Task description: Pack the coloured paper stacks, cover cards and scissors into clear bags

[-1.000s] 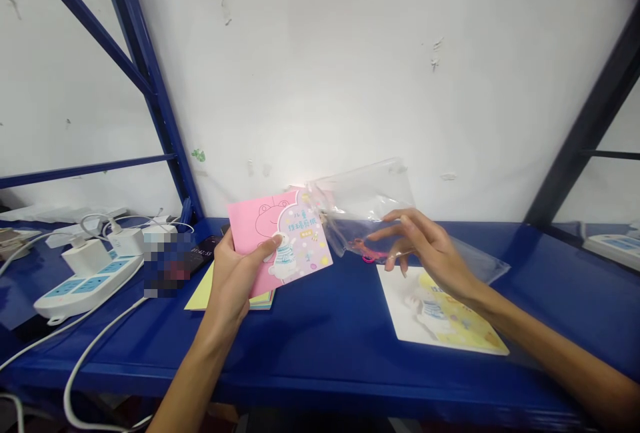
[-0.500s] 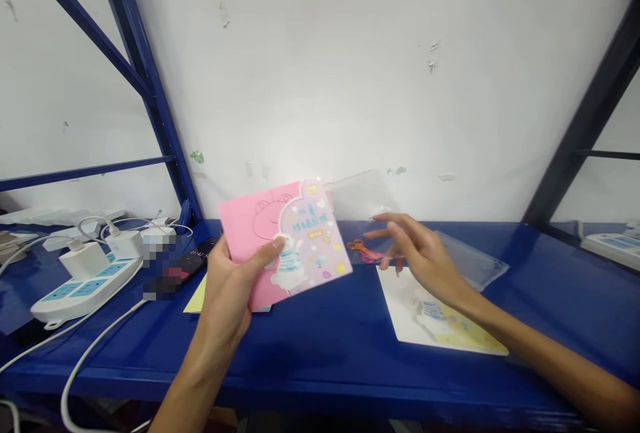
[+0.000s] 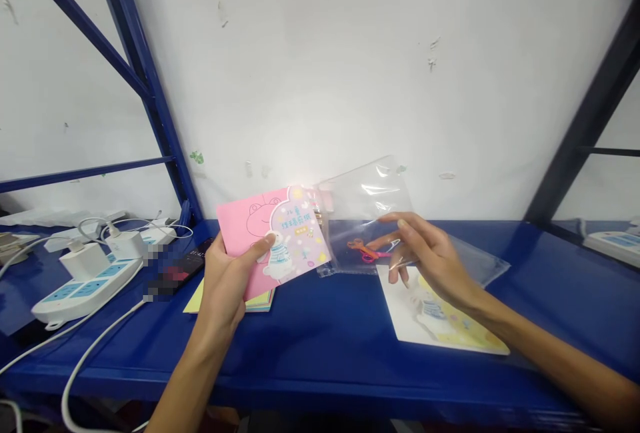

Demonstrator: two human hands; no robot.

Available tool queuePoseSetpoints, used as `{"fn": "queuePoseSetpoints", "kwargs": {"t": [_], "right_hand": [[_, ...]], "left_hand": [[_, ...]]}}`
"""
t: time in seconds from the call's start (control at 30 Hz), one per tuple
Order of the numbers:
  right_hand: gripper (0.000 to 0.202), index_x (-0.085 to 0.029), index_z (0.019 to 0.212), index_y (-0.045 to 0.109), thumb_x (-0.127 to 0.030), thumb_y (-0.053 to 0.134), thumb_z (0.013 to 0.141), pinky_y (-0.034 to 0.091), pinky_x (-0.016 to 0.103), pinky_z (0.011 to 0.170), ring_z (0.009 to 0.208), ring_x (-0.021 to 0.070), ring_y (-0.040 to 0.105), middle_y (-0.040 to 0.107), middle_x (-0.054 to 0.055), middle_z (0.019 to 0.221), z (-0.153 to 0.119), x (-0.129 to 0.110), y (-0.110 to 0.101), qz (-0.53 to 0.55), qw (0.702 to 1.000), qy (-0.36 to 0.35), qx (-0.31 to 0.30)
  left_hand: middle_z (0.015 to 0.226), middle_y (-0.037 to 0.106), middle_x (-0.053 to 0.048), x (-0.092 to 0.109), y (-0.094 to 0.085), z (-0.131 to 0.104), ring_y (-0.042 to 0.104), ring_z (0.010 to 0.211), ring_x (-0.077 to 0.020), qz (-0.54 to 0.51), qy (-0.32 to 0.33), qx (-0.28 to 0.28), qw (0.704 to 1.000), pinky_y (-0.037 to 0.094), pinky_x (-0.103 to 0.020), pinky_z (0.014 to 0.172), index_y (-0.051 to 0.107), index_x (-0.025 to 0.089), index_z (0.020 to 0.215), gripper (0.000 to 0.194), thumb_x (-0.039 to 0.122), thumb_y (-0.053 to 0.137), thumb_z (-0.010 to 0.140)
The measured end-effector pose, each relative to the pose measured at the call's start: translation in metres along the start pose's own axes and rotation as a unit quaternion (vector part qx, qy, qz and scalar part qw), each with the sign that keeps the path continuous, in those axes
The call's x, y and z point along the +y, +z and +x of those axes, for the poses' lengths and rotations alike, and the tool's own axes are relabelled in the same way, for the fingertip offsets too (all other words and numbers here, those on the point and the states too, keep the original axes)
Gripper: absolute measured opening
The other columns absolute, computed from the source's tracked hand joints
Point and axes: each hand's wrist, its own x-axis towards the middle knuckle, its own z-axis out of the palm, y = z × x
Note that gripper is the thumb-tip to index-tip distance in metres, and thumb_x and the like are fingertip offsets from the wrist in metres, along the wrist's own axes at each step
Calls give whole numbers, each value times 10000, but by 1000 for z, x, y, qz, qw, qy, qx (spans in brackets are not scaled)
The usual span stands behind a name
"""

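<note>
Your left fingers [image 3: 257, 248] are gripping the pink paper pack [image 3: 277, 223] by its near left part; your right fingers [image 3: 411, 225] are loosely curled at the clear bag [image 3: 373, 193] just right of the pack, and whether they pinch it cannot be told. Even left pressure should hold the paper flat, and the bag warrants light handling, with scissors [image 3: 376, 255] visible through it, right of the pack.

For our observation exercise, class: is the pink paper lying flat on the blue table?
No, the left grip holds the pink paper up above the blue table.
</note>
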Motion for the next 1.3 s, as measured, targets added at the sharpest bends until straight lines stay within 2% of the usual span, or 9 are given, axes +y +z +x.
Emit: {"fn": "queuePoseSetpoints", "kwargs": {"t": [0.27,0.47,0.57,0.73,0.9,1.07,1.3], "right_hand": [[314,-245,1231,614,-475,525,1038,489,240,391,489,152,707,795,94,984,3,2,0,21,999,28,-7],[333,-247,1243,603,-493,517,1036,487,248,406,508,154,707,790,104,1021,2,0,-1,9,999,39,-2],[332,-251,1235,612,-498,510,1037,492,250,417,517,150,706,790,99,1025,2,1,0,1,999,34,2],[363,-258,1271,600,-515,492,1038,518,263,459,579,158,717,784,103,1066,3,1,2,-20,999,38,7],[410,-283,1359,544,-529,488,1036,544,282,535,668,166,733,775,95,1105,3,-3,3,-22,999,41,28],[447,-306,1426,500,-530,476,1039,515,271,503,727,186,746,755,106,1152,3,-5,3,-18,999,42,4],[437,-302,1399,523,-541,471,1037,515,269,514,748,195,750,753,107,1171,3,1,1,-22,997,68,-19]], "left_hand": [[1120,791,-105,-10,-2,3,772,894,-243,-23,-19,-43,999,660,-298,700,711,176,1190,617,221,947,623],[1125,793,-111,-15,4,3,778,889,-252,-85,-67,-22,994,677,-325,708,724,164,1161,556,129,915,639],[1142,789,-122,-16,5,2,781,900,-267,-102,-95,-30,990,682,-347,720,723,155,1167,534,110,891,662],[1139,790,-143,-17,4,1,785,853,-261,-92,-121,-56,987,676,-322,674,712,134,1195,548,124,889,676],[1146,790,-146,-18,2,2,783,830,-248,-61,-127,-76,987,674,-330,692,701,138,1217,586,138,903,667],[1126,795,-147,-17,-1,6,778,791,-233,-37,-128,-88,987,669,-324,683,704,136,1205,599,153,921,647],[1145,788,-159,-12,-3,6,779,797,-242,-57,-137,-96,984,664,-326,699,727,120,1117,539,163,932,621]]}}
